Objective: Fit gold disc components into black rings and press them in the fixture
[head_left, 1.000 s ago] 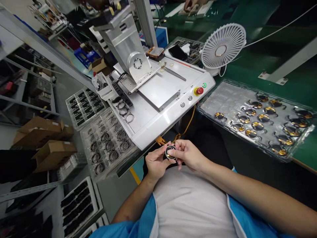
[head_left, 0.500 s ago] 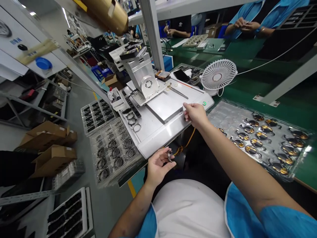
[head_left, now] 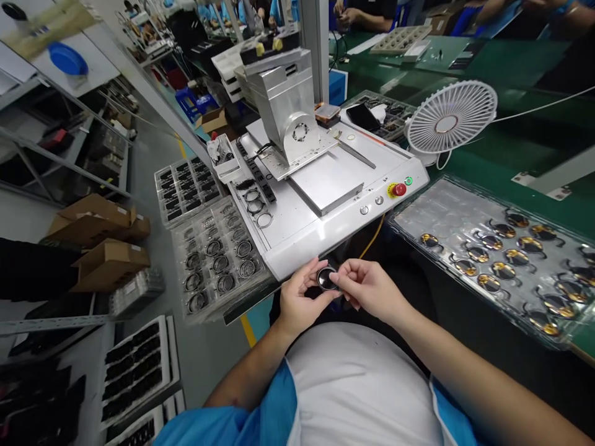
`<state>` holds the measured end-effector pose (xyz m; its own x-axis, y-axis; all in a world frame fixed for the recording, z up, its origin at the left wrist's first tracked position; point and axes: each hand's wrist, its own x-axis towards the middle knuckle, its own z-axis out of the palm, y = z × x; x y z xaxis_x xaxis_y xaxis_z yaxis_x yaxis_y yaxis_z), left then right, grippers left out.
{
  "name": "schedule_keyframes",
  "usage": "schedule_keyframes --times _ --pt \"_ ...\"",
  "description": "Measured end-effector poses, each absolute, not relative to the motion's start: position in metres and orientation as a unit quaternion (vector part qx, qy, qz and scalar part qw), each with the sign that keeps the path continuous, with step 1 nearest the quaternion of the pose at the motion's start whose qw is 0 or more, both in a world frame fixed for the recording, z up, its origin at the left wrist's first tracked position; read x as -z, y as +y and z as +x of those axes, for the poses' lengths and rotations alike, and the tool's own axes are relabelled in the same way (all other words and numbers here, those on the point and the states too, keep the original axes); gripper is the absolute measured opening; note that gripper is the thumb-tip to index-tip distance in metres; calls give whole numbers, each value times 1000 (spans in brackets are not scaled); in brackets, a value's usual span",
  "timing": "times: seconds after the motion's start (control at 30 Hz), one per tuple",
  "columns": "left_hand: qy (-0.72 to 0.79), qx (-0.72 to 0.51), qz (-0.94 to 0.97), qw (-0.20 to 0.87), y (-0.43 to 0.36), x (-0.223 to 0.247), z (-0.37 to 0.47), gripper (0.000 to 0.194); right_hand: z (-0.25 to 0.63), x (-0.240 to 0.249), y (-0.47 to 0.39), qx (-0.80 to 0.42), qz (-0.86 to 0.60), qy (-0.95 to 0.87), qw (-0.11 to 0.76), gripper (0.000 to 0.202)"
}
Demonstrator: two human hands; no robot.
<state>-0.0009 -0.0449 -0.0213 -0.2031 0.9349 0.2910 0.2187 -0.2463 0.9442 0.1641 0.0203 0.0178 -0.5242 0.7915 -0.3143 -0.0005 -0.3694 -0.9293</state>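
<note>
My left hand holds a round watch case by its edge, between the fingers and thumb. The case has a dark, glossy face and a thin bright rim, tilted towards me. My right hand is closed at the other side of it, the thumb and fingertips on its rim and face. Both hands are just in front of the white machine's front edge, above my lap. Whether the right fingers pinch anything else is hidden.
The white machine carries a metal plate, tweezers, loose rings and a red stop button. On the left stands a tray of ring frames. A tray of amber-faced discs and a white fan are on the right.
My right hand has come back from the machine's front edge, by its buttons, to the case in my left hand. The case now shows its dark face. The view has shifted.
</note>
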Motion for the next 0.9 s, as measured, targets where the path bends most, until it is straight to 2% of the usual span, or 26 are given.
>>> schedule_keyframes --times 0.53,0.73,0.9 --pt "533 -562 575 264 -47 21 0 67 160 -14 15 -685 -441 -510 277 46" --pt "536 -564 572 261 -48 18 1 61 158 -8 13 -642 -451 -531 320 41" --pt "524 -530 598 295 -50 21 3 67 164 -1 12 -728 -404 -478 279 49"
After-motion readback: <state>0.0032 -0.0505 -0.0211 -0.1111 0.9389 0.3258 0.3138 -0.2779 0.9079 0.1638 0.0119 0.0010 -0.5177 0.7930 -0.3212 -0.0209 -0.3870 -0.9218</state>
